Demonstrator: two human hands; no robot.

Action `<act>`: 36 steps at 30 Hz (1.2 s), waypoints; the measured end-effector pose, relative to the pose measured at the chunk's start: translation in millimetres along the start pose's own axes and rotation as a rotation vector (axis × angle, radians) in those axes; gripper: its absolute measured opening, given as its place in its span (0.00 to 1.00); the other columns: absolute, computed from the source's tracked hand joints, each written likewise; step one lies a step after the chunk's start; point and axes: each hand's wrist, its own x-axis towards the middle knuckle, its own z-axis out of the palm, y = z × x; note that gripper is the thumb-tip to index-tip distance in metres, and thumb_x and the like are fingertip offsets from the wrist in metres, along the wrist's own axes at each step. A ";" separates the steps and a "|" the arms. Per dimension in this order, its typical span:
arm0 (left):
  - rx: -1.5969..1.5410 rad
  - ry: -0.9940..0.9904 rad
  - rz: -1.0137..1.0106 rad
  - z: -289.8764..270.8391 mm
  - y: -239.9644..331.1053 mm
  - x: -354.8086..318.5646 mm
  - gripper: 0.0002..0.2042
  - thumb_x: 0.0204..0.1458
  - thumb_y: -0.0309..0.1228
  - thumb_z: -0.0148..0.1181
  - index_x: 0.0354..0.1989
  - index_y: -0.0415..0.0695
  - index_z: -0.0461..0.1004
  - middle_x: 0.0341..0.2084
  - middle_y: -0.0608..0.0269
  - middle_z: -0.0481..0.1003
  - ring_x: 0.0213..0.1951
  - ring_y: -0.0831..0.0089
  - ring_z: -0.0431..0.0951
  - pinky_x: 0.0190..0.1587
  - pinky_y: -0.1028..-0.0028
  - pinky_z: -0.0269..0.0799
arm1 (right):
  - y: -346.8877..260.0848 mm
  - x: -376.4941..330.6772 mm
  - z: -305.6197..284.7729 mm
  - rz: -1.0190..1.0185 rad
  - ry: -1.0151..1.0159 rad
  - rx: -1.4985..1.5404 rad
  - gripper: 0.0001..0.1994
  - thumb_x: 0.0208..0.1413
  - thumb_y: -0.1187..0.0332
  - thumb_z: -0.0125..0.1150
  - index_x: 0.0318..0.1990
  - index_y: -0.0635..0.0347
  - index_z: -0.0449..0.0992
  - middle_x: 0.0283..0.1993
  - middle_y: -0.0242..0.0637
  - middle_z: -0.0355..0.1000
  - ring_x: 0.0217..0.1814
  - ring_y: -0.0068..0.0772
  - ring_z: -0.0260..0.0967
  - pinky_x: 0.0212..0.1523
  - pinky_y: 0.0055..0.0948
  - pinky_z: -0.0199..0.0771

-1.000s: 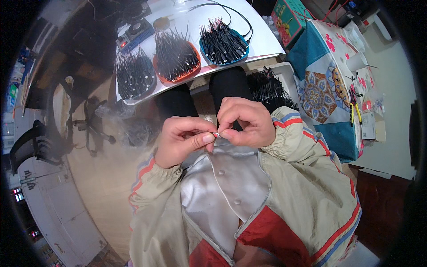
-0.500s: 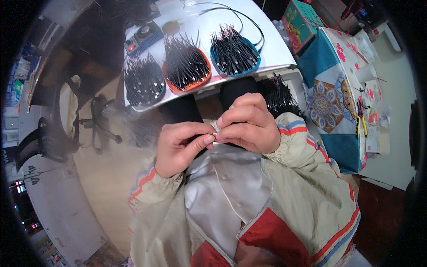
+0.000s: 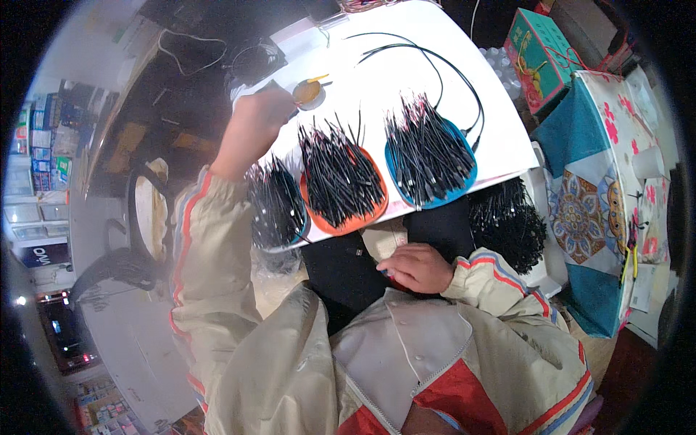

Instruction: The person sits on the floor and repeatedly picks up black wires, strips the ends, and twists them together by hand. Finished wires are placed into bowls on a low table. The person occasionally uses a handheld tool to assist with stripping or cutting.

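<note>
My left hand [image 3: 259, 119] reaches out over the far left of the white table, beside a small round dish [image 3: 308, 94] with something amber in it. Its fingers are smeared and partly hidden, so what they touch cannot be made out. Low over my lap, my right hand [image 3: 419, 268] has its fingers curled closed, with a speck of red at the fingertips; the thing held is mostly hidden. A small metal plug [image 3: 359, 252] shows against my black trousers near that hand. Short black cables stand bunched in an orange tray [image 3: 346, 230] and a blue tray [image 3: 470, 185].
Another bunch of black cables [image 3: 275, 203] stands at the table's left. More cables [image 3: 507, 225] fill a white bin at the right. A long black cable [image 3: 464, 80] loops across the table [image 3: 348, 65]. Pliers [image 3: 632, 254] and a green box [image 3: 538, 61] are at far right.
My hands have parted from their pinch together: the left has moved up and forward over the table, the right has dropped to my lap. The view has shifted.
</note>
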 end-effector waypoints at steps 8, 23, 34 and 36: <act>0.171 -0.139 -0.024 60.5 -67.7 54.1 0.06 0.50 0.23 0.59 0.35 0.35 0.78 0.28 0.43 0.78 0.32 0.47 0.79 0.36 0.62 0.74 | 20.5 1.3 2.5 0.030 -0.057 0.093 0.13 0.53 0.74 0.61 0.47 0.56 0.75 0.31 0.38 0.69 0.33 0.42 0.72 0.33 0.38 0.75; 0.267 -0.249 -0.028 74.1 -71.5 72.2 0.06 0.52 0.26 0.59 0.35 0.36 0.78 0.28 0.43 0.78 0.31 0.46 0.79 0.36 0.60 0.74 | 21.8 2.2 -4.9 0.009 -0.073 0.134 0.13 0.51 0.75 0.61 0.46 0.59 0.74 0.35 0.40 0.74 0.38 0.42 0.75 0.39 0.39 0.77; 0.277 -0.230 -0.030 69.5 -65.3 73.3 0.06 0.52 0.25 0.58 0.34 0.36 0.78 0.25 0.42 0.76 0.30 0.45 0.78 0.35 0.60 0.73 | 23.3 -0.3 -4.4 0.043 -0.094 0.136 0.12 0.51 0.75 0.61 0.44 0.59 0.74 0.35 0.40 0.73 0.37 0.44 0.74 0.38 0.40 0.77; 0.244 -0.152 0.041 52.7 -68.4 63.9 0.05 0.53 0.24 0.58 0.34 0.35 0.77 0.24 0.42 0.76 0.29 0.48 0.79 0.34 0.62 0.73 | 22.7 -1.3 -4.1 0.061 -0.092 0.122 0.11 0.52 0.75 0.61 0.43 0.58 0.73 0.35 0.40 0.73 0.37 0.44 0.74 0.38 0.40 0.77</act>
